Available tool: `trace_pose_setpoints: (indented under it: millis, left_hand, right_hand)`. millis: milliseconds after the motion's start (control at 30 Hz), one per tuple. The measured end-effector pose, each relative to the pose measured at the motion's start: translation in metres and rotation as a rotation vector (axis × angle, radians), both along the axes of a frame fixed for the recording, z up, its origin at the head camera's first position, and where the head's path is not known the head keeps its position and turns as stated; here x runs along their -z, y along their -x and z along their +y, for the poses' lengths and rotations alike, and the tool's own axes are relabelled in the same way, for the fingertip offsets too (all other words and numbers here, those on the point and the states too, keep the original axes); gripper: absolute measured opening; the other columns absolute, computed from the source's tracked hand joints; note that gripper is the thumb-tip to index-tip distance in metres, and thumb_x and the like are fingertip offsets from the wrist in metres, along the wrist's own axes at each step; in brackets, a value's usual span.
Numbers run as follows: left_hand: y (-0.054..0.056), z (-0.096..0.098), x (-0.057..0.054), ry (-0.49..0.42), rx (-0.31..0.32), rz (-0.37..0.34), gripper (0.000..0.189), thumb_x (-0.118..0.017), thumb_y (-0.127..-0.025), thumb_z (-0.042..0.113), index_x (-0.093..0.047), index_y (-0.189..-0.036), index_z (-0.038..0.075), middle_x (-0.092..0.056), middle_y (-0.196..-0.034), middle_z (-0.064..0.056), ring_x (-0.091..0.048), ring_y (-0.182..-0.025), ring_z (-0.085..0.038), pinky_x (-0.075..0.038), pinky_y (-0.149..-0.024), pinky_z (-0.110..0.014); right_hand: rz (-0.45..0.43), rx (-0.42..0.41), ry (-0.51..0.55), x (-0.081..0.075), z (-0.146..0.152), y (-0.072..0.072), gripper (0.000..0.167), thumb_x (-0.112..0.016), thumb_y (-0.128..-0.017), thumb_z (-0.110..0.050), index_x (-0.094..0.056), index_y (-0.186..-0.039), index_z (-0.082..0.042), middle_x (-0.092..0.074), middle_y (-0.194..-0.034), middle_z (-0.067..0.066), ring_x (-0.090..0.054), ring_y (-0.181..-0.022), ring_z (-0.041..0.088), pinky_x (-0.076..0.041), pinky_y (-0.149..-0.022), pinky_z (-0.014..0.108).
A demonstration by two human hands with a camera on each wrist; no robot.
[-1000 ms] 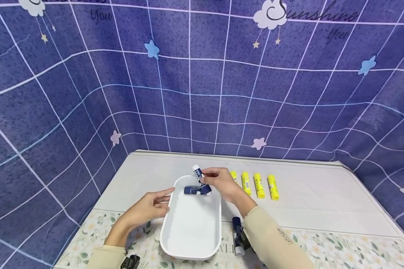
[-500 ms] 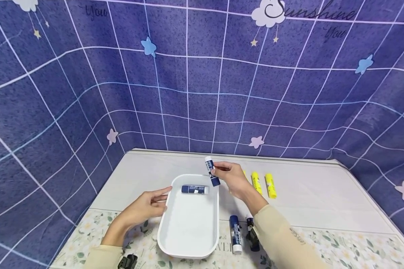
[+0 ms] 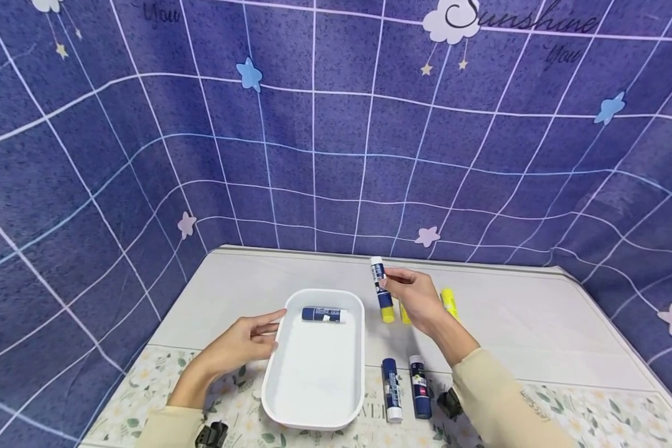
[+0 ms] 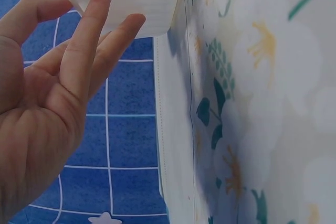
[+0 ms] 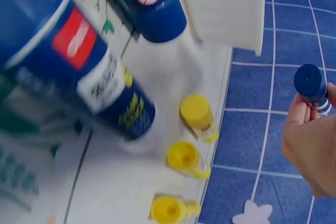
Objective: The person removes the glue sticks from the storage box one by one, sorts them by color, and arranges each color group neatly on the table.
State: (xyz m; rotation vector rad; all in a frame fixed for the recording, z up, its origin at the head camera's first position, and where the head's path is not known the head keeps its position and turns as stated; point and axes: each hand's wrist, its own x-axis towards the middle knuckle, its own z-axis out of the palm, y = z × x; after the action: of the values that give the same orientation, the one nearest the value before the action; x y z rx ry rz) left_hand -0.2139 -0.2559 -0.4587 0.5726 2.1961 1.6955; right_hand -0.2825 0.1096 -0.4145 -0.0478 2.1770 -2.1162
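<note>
My right hand (image 3: 420,302) pinches a dark blue glue stick (image 3: 379,280) with a white cap, tilted above the table to the right of the white tray (image 3: 313,386). In the right wrist view the held glue stick (image 5: 310,81) shows its round blue end. My left hand (image 3: 243,345) touches the tray's left side, its fingers fairly straight against the wall (image 4: 142,1) in the left wrist view. Inside the tray, near its far end, another blue glue stick (image 3: 320,315) lies crosswise. Yellow glue sticks (image 3: 449,302) lie behind my right hand, partly hidden by it.
Two blue glue sticks, one (image 3: 392,392) white end toward me and one (image 3: 420,389) blue end toward me, lie side by side right of the tray. The table cloth (image 3: 560,330) is white at the back and floral in front. A blue gridded curtain (image 3: 336,155) hangs behind.
My right hand has lifted the pinched glue stick off the tray's far end and carried it right, past the rim. My left hand has stayed at the tray's side.
</note>
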Motion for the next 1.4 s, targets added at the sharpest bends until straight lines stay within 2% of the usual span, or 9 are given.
trace_pose_setpoints:
  millis: [167,400,533,733,833,1067,1200,1400]
  left_hand:
    - [-0.001,-0.001,-0.003,-0.001,0.005,0.000,0.075,-0.063,-0.093,-0.002,-0.027,-0.157,-0.013,-0.043,-0.151,-0.041,-0.045,-0.141,-0.055,-0.060,-0.099,-0.028]
    - [-0.001,-0.002,-0.004,0.009,-0.005,0.001,0.074,-0.063,-0.093,-0.001,-0.028,-0.157,-0.012,-0.044,-0.151,-0.040,-0.048,-0.139,-0.054,-0.061,-0.097,-0.025]
    - [-0.002,-0.001,-0.002,-0.004,0.006,-0.002,0.074,-0.063,-0.094,-0.001,-0.026,-0.157,-0.013,-0.043,-0.151,-0.042,-0.047,-0.139,-0.055,-0.061,-0.099,-0.029]
    - [-0.005,0.000,0.001,0.005,0.010,-0.023,0.072,-0.062,-0.097,0.000,-0.025,-0.158,-0.011,-0.042,-0.152,-0.040,-0.046,-0.140,-0.054,-0.061,-0.097,-0.028]
    - [-0.005,-0.001,0.000,0.006,-0.003,-0.034,0.072,-0.063,-0.097,0.000,-0.027,-0.159,-0.008,-0.042,-0.153,-0.039,-0.046,-0.140,-0.054,-0.062,-0.097,-0.028]
    - [-0.002,0.000,-0.004,-0.003,0.015,-0.019,0.073,-0.063,-0.097,0.000,-0.026,-0.159,-0.010,-0.043,-0.152,-0.041,-0.046,-0.140,-0.054,-0.061,-0.098,-0.030]
    - [-0.002,0.000,-0.004,-0.003,0.010,-0.021,0.073,-0.063,-0.097,0.000,-0.026,-0.158,-0.010,-0.043,-0.152,-0.040,-0.046,-0.140,-0.054,-0.062,-0.098,-0.030]
    - [-0.001,0.000,-0.001,0.013,0.002,-0.024,0.073,-0.064,-0.096,0.000,-0.026,-0.159,-0.009,-0.043,-0.153,-0.039,-0.047,-0.141,-0.053,-0.061,-0.098,-0.029]
  right_hand:
    - [-0.032,0.007,0.005,-0.006,0.016,-0.006,0.048,-0.067,-0.096,-0.006,-0.056,-0.141,0.009,-0.062,-0.110,0.001,-0.060,-0.094,0.005,-0.054,-0.083,0.012]
    - [-0.054,0.034,0.020,-0.007,0.033,-0.017,0.049,-0.066,-0.098,-0.008,-0.053,-0.143,0.009,-0.062,-0.119,0.005,-0.063,-0.104,0.004,-0.055,-0.094,0.012]
    - [-0.062,0.038,0.041,-0.006,0.045,-0.027,0.051,-0.065,-0.099,-0.008,-0.050,-0.143,0.011,-0.062,-0.118,0.002,-0.063,-0.105,0.004,-0.055,-0.096,0.014]
    - [-0.074,0.070,0.068,-0.004,0.068,-0.039,0.054,-0.065,-0.099,-0.007,-0.045,-0.145,0.013,-0.063,-0.111,-0.004,-0.065,-0.101,0.001,-0.057,-0.094,0.013]
    - [-0.087,0.072,0.062,-0.003,0.077,-0.044,0.057,-0.065,-0.100,-0.009,-0.043,-0.147,0.013,-0.062,-0.115,-0.002,-0.065,-0.102,0.001,-0.057,-0.095,0.014]
    - [-0.137,0.084,0.028,0.009,0.091,-0.057,0.059,-0.064,-0.101,-0.009,-0.038,-0.148,0.016,-0.050,-0.136,0.016,-0.064,-0.105,0.003,-0.057,-0.099,0.018]
    - [-0.170,0.086,0.009,0.017,0.098,-0.065,0.060,-0.064,-0.101,-0.011,-0.037,-0.149,0.014,-0.049,-0.137,0.015,-0.063,-0.105,0.002,-0.056,-0.101,0.016]
    - [-0.231,0.090,-0.031,0.034,0.109,-0.076,0.063,-0.066,-0.101,-0.015,-0.038,-0.150,0.013,-0.053,-0.134,0.012,-0.062,-0.105,0.001,-0.056,-0.095,0.012]
